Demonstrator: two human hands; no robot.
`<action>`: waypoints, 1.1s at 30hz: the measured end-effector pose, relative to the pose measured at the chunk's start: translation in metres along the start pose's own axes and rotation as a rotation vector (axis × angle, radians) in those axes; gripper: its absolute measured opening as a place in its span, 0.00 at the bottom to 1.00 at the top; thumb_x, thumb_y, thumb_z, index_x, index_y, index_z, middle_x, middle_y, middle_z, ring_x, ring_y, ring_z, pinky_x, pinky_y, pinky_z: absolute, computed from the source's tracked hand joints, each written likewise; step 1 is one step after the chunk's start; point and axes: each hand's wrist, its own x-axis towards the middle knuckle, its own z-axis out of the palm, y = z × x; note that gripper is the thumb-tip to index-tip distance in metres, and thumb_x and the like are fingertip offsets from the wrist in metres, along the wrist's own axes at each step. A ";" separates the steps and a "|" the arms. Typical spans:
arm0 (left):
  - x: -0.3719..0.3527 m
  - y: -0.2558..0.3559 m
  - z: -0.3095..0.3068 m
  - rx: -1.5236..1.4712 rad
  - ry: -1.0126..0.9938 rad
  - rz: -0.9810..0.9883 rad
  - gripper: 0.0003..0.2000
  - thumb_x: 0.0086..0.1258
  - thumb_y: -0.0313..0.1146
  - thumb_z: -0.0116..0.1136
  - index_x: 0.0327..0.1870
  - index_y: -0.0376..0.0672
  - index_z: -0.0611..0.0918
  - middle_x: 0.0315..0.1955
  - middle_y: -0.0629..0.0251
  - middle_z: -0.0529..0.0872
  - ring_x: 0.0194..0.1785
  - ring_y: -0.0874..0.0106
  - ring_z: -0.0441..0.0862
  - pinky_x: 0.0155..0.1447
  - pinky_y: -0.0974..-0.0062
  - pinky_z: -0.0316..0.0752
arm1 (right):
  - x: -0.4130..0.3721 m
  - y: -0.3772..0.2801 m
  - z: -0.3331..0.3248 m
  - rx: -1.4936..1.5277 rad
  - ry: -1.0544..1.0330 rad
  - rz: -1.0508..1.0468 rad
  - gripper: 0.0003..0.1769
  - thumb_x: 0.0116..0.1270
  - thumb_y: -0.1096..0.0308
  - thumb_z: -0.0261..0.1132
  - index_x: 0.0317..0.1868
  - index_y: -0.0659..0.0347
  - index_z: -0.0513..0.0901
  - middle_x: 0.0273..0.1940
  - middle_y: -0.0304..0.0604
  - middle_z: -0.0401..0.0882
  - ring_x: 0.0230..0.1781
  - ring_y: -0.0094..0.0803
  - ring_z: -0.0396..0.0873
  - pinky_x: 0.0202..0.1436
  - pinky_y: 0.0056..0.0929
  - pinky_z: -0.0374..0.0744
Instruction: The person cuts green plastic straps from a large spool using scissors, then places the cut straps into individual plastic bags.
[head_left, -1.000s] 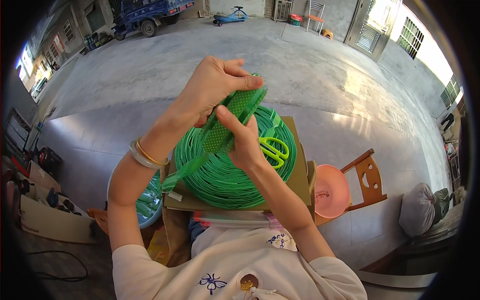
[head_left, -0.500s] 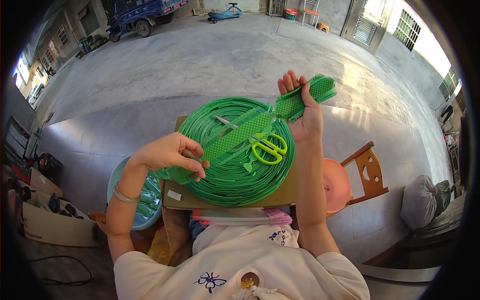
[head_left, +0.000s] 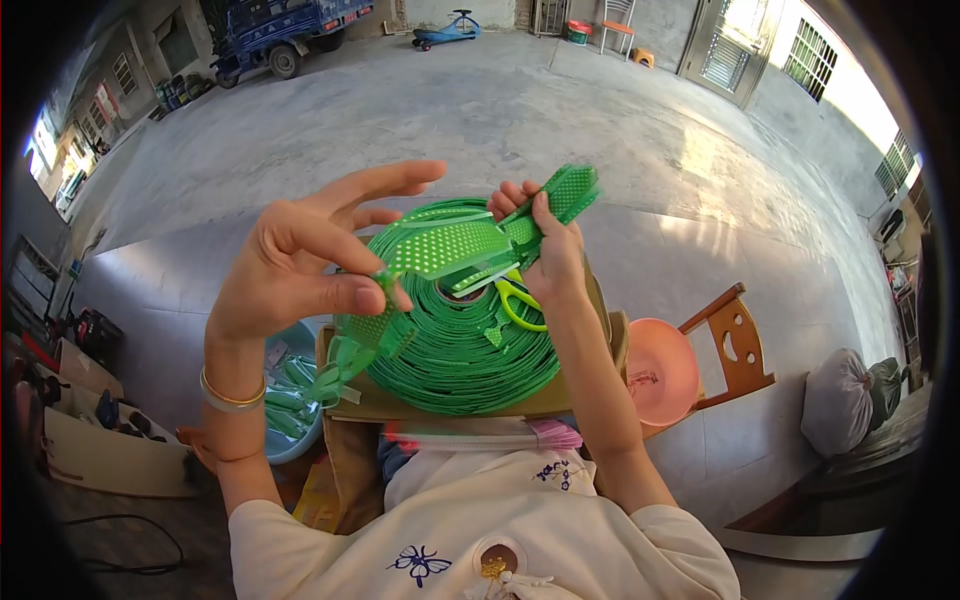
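Note:
A green ribbon with pale dots (head_left: 450, 248) stretches between my two hands above a large green coil (head_left: 470, 370). Its left part is pinched between the thumb and index finger of my left hand (head_left: 300, 260), the other fingers raised, and a bunched tail hangs below. My right hand (head_left: 553, 255) is closed around a folded length of the same ribbon, which sticks up past the thumb. Scissors with yellow-green handles (head_left: 518, 308) lie on the coil, partly covered by the ribbon and my right hand. A small dotted green scrap (head_left: 495, 335) lies beside them.
The coil rests on a cardboard box (head_left: 590, 398) before me. A light blue basin (head_left: 305, 432) with green pieces stands at left. At right are a pink basin (head_left: 664, 368) and a wooden chair (head_left: 738, 345). Farther off stand a blue three-wheeled truck (head_left: 290, 30) and a ride-on toy (head_left: 447, 33).
My left hand has risen closer to the camera with its end of the ribbon. My right hand has moved left and down, drawing nearer to the left hand.

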 end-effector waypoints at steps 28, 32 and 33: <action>0.039 -0.051 0.033 -0.248 0.328 -0.572 0.20 0.65 0.39 0.58 0.53 0.37 0.77 0.28 0.65 0.83 0.16 0.82 0.72 0.22 0.85 0.71 | -0.045 0.011 0.041 -0.197 -0.331 0.366 0.10 0.70 0.68 0.52 0.46 0.64 0.72 0.34 0.44 0.78 0.33 0.33 0.80 0.38 0.30 0.81; 0.015 -0.063 0.049 -0.416 0.335 -0.577 0.23 0.64 0.38 0.60 0.57 0.35 0.71 0.29 0.64 0.84 0.26 0.76 0.80 0.38 0.79 0.77 | -0.032 -0.018 0.032 0.055 -0.233 0.204 0.08 0.71 0.69 0.50 0.43 0.65 0.71 0.37 0.46 0.77 0.38 0.35 0.79 0.46 0.36 0.80; 0.007 -0.068 0.048 -0.393 0.156 -0.650 0.22 0.63 0.36 0.61 0.55 0.34 0.72 0.30 0.62 0.84 0.28 0.75 0.81 0.39 0.79 0.77 | -0.023 -0.023 0.023 0.141 -0.273 0.139 0.08 0.71 0.69 0.49 0.43 0.66 0.71 0.39 0.47 0.77 0.39 0.36 0.79 0.50 0.38 0.79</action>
